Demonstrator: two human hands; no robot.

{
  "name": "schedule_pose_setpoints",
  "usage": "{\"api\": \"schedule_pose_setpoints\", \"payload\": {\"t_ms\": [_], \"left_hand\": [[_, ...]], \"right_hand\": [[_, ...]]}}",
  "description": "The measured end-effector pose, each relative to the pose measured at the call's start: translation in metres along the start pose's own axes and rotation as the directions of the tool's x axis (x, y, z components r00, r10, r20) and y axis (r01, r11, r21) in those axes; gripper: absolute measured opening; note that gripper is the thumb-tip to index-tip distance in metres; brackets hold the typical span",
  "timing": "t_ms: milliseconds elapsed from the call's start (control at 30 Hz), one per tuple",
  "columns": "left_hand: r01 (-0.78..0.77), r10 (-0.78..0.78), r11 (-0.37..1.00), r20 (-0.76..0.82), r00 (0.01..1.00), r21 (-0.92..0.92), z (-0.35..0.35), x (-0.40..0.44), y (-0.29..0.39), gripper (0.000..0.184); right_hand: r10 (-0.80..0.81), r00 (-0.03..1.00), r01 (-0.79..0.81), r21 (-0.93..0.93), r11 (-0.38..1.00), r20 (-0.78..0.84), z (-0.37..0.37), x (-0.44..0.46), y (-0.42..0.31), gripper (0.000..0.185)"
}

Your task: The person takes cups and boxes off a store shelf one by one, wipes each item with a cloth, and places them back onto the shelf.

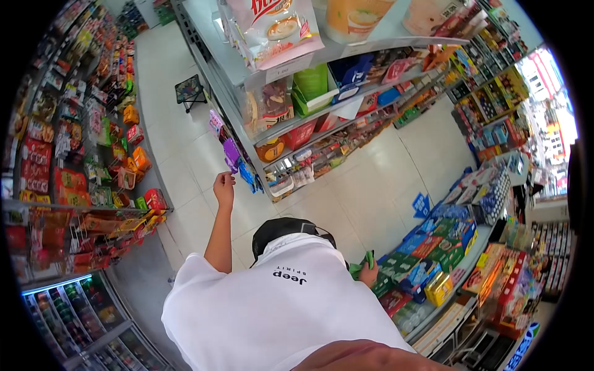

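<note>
My left hand (pixel 224 188) reaches out to the end of the middle shelf unit. Its fingers are curled, with the tips pinched at the lower edge of a purple packet (pixel 231 154) that hangs there. Just beneath this packet hang blue packets (pixel 249 176). Down at my right side, my right hand (pixel 369 272) is closed around a crumpled green cloth (pixel 361 267); part of it sticks up above the fingers. The right forearm is hidden behind my white shirt (pixel 291 303).
The shelf unit (pixel 297 68) ahead carries bagged and boxed goods. A small folding stool (pixel 190 91) stands in the left aisle. Snack racks (pixel 80 142) line the left; a drinks fridge (pixel 80 321) is below them. A counter (pixel 455 281) with stacked boxes lies to my right.
</note>
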State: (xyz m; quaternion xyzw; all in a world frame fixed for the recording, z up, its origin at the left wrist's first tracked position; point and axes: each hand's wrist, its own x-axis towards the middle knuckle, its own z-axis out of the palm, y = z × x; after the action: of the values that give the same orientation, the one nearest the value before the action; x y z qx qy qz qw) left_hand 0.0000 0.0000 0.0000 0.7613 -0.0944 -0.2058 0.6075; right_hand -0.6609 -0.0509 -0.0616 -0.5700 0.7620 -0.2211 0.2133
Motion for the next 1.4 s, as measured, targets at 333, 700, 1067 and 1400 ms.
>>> {"api": "schedule_pose_setpoints", "payload": {"t_ms": [333, 700, 1067, 1400], "left_hand": [[-0.237, 0.126, 0.961, -0.535, 0.835, -0.143, 0.037, -0.108, 0.129, 0.022], [-0.660, 0.547, 0.751, -0.543, 0.637, -0.018, 0.071, -0.206, 0.362, 0.025], [-0.797, 0.826, 0.530, -0.387, 0.410, 0.289, 0.083, -0.142, 0.488, 0.047], [-0.801, 0.767, 0.598, -0.263, 0.586, -0.040, 0.070, -0.144, 0.505, 0.036]], "right_hand": [[-0.524, 0.805, 0.455, 0.277, 0.846, 0.279, 0.015, 0.241, -0.079, 0.046], [-0.678, 0.563, 0.533, 0.419, 0.735, 0.473, 0.029, 0.341, -0.059, 0.045], [-0.788, 0.484, 0.569, 0.548, 0.614, 0.380, 0.057, 0.339, -0.161, 0.044], [-0.791, 0.551, 0.587, 0.550, 0.594, 0.266, 0.071, 0.318, -0.224, 0.045]]}}
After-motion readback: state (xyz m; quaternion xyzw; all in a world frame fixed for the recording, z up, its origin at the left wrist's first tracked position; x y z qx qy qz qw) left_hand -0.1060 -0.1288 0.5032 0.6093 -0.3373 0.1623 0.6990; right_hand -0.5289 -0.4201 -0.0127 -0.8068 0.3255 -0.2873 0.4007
